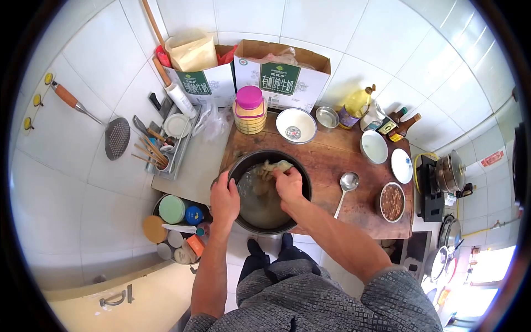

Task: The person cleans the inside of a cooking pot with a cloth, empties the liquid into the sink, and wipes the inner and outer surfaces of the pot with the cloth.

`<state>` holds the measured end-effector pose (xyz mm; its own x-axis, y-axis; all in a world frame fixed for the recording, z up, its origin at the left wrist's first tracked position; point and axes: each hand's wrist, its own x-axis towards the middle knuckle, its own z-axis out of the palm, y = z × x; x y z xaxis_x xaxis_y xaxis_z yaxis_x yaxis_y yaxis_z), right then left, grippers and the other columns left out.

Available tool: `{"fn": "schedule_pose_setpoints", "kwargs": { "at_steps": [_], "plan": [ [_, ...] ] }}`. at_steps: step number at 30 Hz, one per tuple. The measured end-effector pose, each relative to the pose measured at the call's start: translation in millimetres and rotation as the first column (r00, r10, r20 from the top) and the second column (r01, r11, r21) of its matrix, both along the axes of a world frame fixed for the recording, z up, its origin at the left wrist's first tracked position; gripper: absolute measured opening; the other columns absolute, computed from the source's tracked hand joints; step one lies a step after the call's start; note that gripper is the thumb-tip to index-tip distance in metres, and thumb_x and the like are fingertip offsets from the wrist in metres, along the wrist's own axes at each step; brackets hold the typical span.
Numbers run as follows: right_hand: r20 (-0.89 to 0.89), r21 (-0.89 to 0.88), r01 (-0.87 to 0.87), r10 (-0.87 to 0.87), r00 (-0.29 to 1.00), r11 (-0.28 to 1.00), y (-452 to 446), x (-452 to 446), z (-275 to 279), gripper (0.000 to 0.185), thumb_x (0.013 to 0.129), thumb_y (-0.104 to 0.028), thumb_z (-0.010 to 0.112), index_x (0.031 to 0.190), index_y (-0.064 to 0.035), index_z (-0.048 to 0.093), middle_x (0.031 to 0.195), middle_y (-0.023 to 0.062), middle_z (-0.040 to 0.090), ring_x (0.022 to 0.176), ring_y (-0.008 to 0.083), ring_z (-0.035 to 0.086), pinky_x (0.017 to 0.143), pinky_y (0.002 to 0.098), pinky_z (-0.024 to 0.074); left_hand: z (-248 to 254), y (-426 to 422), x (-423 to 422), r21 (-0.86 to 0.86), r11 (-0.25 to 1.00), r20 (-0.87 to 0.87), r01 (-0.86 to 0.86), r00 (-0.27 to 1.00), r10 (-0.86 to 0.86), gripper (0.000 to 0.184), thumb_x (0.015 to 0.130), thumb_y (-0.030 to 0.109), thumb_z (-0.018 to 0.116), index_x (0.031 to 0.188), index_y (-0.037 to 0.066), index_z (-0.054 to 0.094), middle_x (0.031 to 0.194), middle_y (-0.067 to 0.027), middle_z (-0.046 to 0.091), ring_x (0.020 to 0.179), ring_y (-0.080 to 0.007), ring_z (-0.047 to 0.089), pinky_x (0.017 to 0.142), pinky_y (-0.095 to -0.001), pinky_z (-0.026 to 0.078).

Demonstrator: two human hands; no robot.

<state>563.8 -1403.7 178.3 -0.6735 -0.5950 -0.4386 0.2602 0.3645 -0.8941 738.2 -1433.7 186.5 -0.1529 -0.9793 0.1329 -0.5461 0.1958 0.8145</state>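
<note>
Nearest, a grey patterned garment is bunching behind the hands. The left hand is gripping the left rim of a dark pot, thumb over the edge. The right hand is pinching pale, lumpy food inside, toward the far wall; cloudy water is filling much of the pot, leaving open room between the hands. The pot's near rim is sitting by the near edge of the wooden table.

Right of the right hand, bare wood is stretching to a ladle, then a bowl of brown bits near the table's right edge. Left of the left hand, a pale counter is offering a clear strip before a utensil tray. Beyond both hands, a white bowl and a pink-lidded jar are narrowing the space; farthest, milk cartons are standing against the tiles.
</note>
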Motion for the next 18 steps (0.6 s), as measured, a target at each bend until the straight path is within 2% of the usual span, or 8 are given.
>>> {"fn": "schedule_pose_setpoints", "kwargs": {
  "at_steps": [2,4,6,9,11,15,17,18],
  "plan": [
    [0.033,-0.08,0.077,-0.075,0.997,0.994,-10,2,-11,0.026,0.089,-0.019,0.07,0.102,0.0035,0.066,0.09,0.0157,0.07,0.082,0.0256,0.065,0.077,0.0395,0.0501,-3,-2,2,-0.019,1.0,-0.006,0.024,1.0,-0.025,0.027,0.097,0.011,0.054,0.123,0.006,0.061,0.102,-0.021,0.069,0.1,-0.0446,0.059,0.086,-0.0516,0.047],
    [-0.103,-0.044,-0.011,0.006,0.995,0.999,-24,6,-14,0.024,0.09,-0.02,0.068,0.095,0.0034,0.066,0.085,0.0191,0.069,0.078,0.0302,0.065,0.075,0.0412,0.0504,-2,-3,4,-0.036,0.998,-0.007,0.042,0.999,-0.042,0.028,0.096,0.011,0.055,0.122,0.006,0.061,0.102,-0.0206,0.069,0.1,-0.0447,0.059,0.087,-0.0515,0.047],
    [-0.477,-0.058,-0.195,0.144,0.867,0.979,-30,15,-12,0.021,0.09,-0.02,0.065,0.089,0.001,0.065,0.087,0.0247,0.068,0.083,0.043,0.065,0.076,0.0473,0.0513,-1,-4,6,-0.024,0.998,-0.015,0.066,0.998,-0.067,0.028,0.095,0.011,0.055,0.122,0.006,0.062,0.104,-0.02,0.069,0.099,-0.0453,0.059,0.087,-0.0513,0.047],
    [-0.624,0.018,-0.427,0.344,0.702,0.904,-34,30,-5,0.015,0.087,-0.016,0.063,0.086,-0.0007,0.065,0.088,0.0229,0.068,0.086,0.0437,0.065,0.077,0.0499,0.0519,-2,-5,6,-0.043,0.998,0.025,0.044,0.999,-0.043,0.028,0.096,0.011,0.055,0.122,0.006,0.062,0.104,-0.0203,0.069,0.099,-0.0452,0.058,0.088,-0.0512,0.046],
    [-0.764,0.173,-0.832,0.605,0.225,0.528,-30,31,-4,0.01,0.081,-0.013,0.062,0.085,-0.005,0.066,0.09,0.0207,0.069,0.09,0.0412,0.066,0.077,0.0515,0.0528,1,-4,6,-0.025,0.998,0.017,0.054,0.998,-0.053,0.028,0.096,0.012,0.054,0.122,0.006,0.062,0.104,-0.0208,0.069,0.099,-0.0453,0.058,0.088,-0.0514,0.046],
    [-0.774,0.201,-0.866,0.616,0.146,0.458,-30,29,1,0.011,0.082,-0.014,0.063,0.083,-0.0035,0.065,0.089,0.0203,0.069,0.088,0.042,0.066,0.077,0.0521,0.0525,1,-4,5,-0.011,0.999,0.02,0.041,0.999,-0.04,0.028,0.098,0.016,0.052,0.122,0.005,0.062,0.103,-0.0222,0.069,0.099,-0.0453,0.057,0.088,-0.0519,0.046],
    [-0.705,0.08,-0.663,0.512,0.491,0.745,-27,35,-11,0.012,0.084,-0.014,0.065,0.086,-0.0026,0.067,0.088,0.0203,0.07,0.086,0.0412,0.067,0.075,0.0497,0.053,-1,-2,5,-0.018,1.0,0.053,0.022,0.998,-0.022,0.028,0.099,0.017,0.052,0.122,0.004,0.062,0.103,-0.0225,0.069,0.099,-0.0458,0.057,0.089,-0.0521,0.045],
    [-0.705,0.079,-0.669,0.516,0.486,0.739,-31,33,-14,0.012,0.084,-0.014,0.065,0.086,-0.0026,0.067,0.088,0.0203,0.07,0.086,0.0412,0.067,0.075,0.0497,0.053,1,-2,4,-0.027,1.0,0.085,0.003,0.996,-0.001,0.029,0.099,0.018,0.052,0.121,0.004,0.062,0.103,-0.0229,0.068,0.099,-0.0463,0.057,0.089,-0.0524,0.045]
  ]
}}
